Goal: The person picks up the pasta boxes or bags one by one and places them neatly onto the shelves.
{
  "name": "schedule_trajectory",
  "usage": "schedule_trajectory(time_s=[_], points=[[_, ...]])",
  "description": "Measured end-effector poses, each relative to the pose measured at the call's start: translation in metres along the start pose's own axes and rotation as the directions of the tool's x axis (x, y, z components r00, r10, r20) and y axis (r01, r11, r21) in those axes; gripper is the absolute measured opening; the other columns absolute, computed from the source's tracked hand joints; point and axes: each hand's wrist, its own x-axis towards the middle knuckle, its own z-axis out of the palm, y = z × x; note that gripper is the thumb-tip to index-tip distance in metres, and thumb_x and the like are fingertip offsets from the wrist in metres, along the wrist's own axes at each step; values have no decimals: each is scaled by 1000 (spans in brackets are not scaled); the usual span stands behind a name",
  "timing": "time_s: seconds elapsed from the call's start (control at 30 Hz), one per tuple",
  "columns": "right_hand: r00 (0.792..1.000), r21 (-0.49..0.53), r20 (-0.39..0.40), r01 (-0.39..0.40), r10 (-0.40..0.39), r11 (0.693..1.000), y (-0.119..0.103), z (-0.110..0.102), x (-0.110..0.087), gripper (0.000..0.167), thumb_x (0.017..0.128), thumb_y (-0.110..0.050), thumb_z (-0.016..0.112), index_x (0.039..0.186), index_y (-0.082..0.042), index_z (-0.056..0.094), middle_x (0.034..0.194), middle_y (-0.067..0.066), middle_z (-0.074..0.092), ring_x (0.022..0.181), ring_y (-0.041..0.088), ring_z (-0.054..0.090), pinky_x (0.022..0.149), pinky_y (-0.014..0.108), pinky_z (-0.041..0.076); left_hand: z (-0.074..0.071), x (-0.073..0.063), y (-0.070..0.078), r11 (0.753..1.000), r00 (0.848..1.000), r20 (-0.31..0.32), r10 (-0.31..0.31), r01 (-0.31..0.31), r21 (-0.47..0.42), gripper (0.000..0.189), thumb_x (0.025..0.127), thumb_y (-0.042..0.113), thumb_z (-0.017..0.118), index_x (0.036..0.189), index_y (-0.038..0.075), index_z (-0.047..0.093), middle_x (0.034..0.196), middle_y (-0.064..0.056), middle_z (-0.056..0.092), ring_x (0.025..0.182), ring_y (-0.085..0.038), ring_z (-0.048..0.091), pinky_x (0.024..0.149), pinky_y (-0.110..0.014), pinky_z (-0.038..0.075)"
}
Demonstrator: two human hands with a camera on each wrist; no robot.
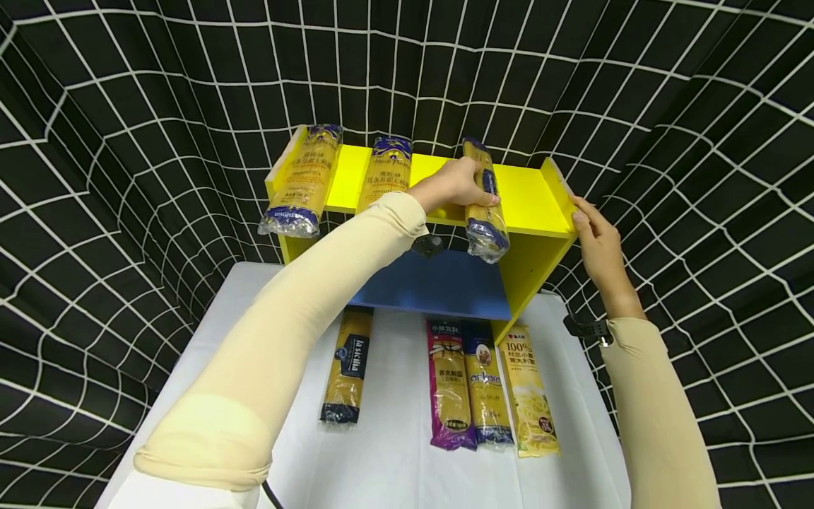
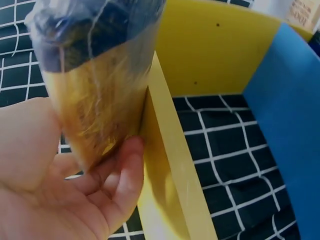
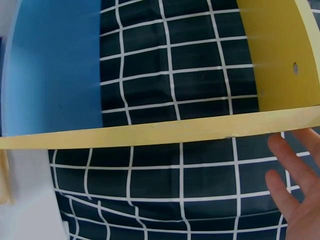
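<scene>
Head view: left hand (image 1: 456,182) clamped round a pasta packet (image 1: 488,233), thumb laid across it toward the right; remaining fingers hidden behind it there, but the left wrist view shows them curled against the wrapper. Packet sits at the right part of the yellow top board (image 1: 531,205), its near end overhanging the near edge; whether the board bears its weight, cannot tell. Left arm reaches from near left up and rightward, sleeve (image 1: 280,311) covering the near end of the middle packet (image 1: 389,166). Right hand (image 1: 599,244) at the right side panel (image 1: 559,191), fingers extended and slightly apart, tips at its edge; pressure unreadable, hand cut off in the right wrist view. Far left on the board, another packet (image 1: 308,173). Below, blue shelf (image 1: 439,286) partly hidden by the left arm.
</scene>
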Motion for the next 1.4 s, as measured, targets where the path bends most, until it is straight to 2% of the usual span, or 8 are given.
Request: schedule_trajectory(time_s=[0.13,0.23,0.37,0.43,0.57,0.97,1.27,1.4], points=[[1000,6,4,-5,5,1000,1,0,1,43,105,-50,37,148,-46,40,152,8,48,111,1,48,113,53,37,-1,0,-4,998,999,36,-38,35,59,57,89,52,67,129,13,58,94,-2,62,65,-10,55,56,-18,43],[1000,6,5,-7,7,1000,0,0,1,43,105,-49,37,148,-45,40,153,8,47,111,0,48,112,52,37,-3,0,-8,995,994,78,-82,77,70,53,89,56,65,122,15,58,87,0,58,56,-12,46,50,-20,38],[1000,7,-1,-7,7,1000,0,0,0,43,105,-51,37,147,-47,40,153,6,47,113,1,48,113,52,36,-5,-3,-13,994,986,126,-109,104,44,61,89,57,64,135,18,52,88,-2,56,53,-12,39,48,-19,32],[1000,8,-1,-6,6,1000,1,0,1,43,104,-52,37,146,-48,40,153,6,47,114,2,48,113,53,36,-6,-4,-15,993,985,128,-112,106,55,72,89,59,63,148,22,44,92,-3,55,51,-12,37,48,-19,32],[1000,9,1,-11,11,1000,3,1,2,43,104,-51,37,147,-47,40,154,6,46,116,2,47,113,52,35,-6,-4,-20,991,984,124,-124,116,73,86,88,63,61,158,29,25,103,-2,52,50,-12,34,49,-20,33],[1000,15,0,-17,17,1000,-1,-1,0,43,104,-51,37,147,-47,40,155,6,45,118,4,47,114,53,34,-18,-6,-28,993,967,228,-116,118,7,89,88,58,63,159,29,19,70,1,37,55,-11,35,50,-19,33],[1000,23,6,-12,12,1000,-31,-3,-14,46,106,-44,38,150,-35,42,154,13,45,110,-2,47,113,46,37,-18,-5,-29,994,973,206,-106,110,-11,88,87,55,66,159,29,22,67,2,38,54,-11,37,50,-20,34],[1000,19,6,-11,10,1000,-27,-3,-11,45,106,-45,38,150,-37,42,154,12,45,110,-2,47,112,46,38,-22,-7,-30,994,974,209,-90,101,-45,86,88,54,66,158,31,22,62,3,40,56,-12,40,53,-20,38]])
